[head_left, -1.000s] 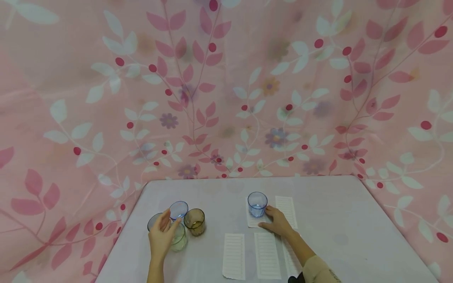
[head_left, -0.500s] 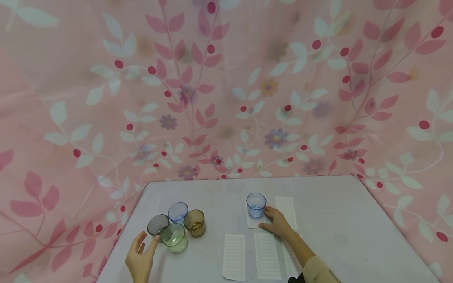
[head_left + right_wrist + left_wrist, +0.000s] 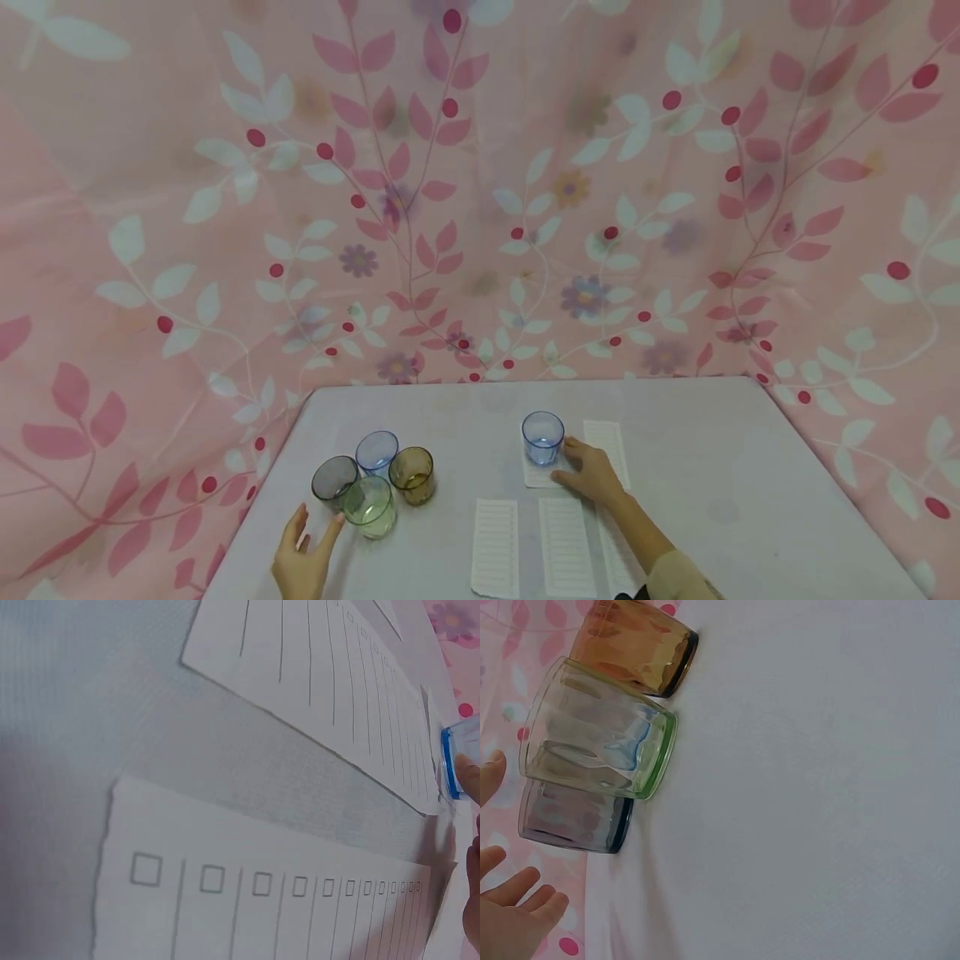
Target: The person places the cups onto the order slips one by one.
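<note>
My left hand (image 3: pixel 300 558) is at the table's left side, fingers and thumb spread, with nothing between them. Just beyond it stand a grey glass (image 3: pixel 335 482), a green glass (image 3: pixel 371 510), a blue-rimmed glass (image 3: pixel 377 452) and an amber glass (image 3: pixel 413 477), close together and upright. In the left wrist view the green glass (image 3: pixel 600 731) is in front of the grey one (image 3: pixel 574 817). My right hand (image 3: pixel 596 475) is beside another blue glass (image 3: pixel 543 437), thumb and fingers apart at its right side. Whether they touch it, I cannot tell.
That blue glass stands on a white paper strip (image 3: pixel 536 479). More lined strips lie nearby, including a front left one (image 3: pixel 495 546), a middle one (image 3: pixel 567 546) and a back right one (image 3: pixel 606 437). A pink floral cloth (image 3: pixel 480 250) hangs behind the white table (image 3: pixel 712 467).
My left hand has drawn back from over the cluster of glasses, toward the near left, uncovering the grey and green ones. My right hand has hardly moved beside its blue glass.
</note>
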### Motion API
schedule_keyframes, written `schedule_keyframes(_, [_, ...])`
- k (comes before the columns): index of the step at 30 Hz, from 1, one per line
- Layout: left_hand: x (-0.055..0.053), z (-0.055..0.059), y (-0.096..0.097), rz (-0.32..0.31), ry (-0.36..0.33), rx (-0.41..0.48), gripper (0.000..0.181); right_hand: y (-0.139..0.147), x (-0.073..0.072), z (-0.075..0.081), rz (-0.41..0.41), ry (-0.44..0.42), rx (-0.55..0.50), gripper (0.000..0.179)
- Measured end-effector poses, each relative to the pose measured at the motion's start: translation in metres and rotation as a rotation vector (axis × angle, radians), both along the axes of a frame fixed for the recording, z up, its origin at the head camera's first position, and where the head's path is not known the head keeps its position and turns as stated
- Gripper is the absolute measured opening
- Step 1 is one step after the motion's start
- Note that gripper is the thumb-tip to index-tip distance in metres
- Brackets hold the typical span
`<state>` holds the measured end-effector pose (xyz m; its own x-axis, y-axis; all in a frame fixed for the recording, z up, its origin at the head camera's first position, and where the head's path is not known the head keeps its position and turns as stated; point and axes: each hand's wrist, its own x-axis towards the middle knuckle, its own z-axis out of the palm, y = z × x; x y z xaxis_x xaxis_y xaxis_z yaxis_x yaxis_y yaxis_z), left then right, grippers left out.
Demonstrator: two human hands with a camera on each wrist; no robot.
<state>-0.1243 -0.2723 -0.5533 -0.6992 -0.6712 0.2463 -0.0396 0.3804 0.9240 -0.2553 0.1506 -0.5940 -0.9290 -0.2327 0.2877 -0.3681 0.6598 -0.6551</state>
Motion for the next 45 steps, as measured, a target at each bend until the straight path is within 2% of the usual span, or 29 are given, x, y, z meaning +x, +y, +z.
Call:
schedule_keyframes(3, [0.000,-0.001,0.000,-0.024,-0.019,0.023,0.069,0.007,0.000,0.000,-0.014,0.074,-0.008,0.055])
schedule_keyframes(6, [0.000,-0.004,0.000,-0.046,-0.036,0.039,0.073,0.018,-0.001,0.003,-0.030,0.090,-0.055,0.055])
schedule_keyframes(10, [-0.002,-0.010,-0.001,-0.068,-0.062,0.045,0.076,0.037,0.000,0.006,-0.050,0.076,-0.095,0.058])
schedule_keyframes(15, [-0.004,-0.015,0.001,-0.111,-0.054,0.054,0.075,0.063,0.003,0.006,-0.095,0.056,-0.047,0.060])
schedule_keyframes(21, [-0.004,-0.013,0.007,-0.129,-0.038,0.054,0.073,0.081,0.011,0.005,-0.102,0.022,-0.037,0.065])
schedule_keyframes(27, [-0.003,-0.011,0.012,-0.128,-0.028,0.069,0.073,0.089,0.013,-0.001,-0.088,0.004,-0.023,0.065])
schedule_keyframes(35, [-0.005,-0.019,0.018,-0.122,0.012,0.087,0.072,0.092,0.015,-0.004,-0.049,0.012,0.022,0.065])
schedule_keyframes(41, [-0.006,-0.023,0.023,-0.140,0.056,0.074,0.069,0.092,0.014,-0.004,-0.032,0.032,0.051,0.063])
schedule_keyframes(45, [-0.008,-0.024,0.027,-0.151,0.045,0.067,0.069,0.092,0.014,-0.005,-0.023,0.034,0.060,0.061])
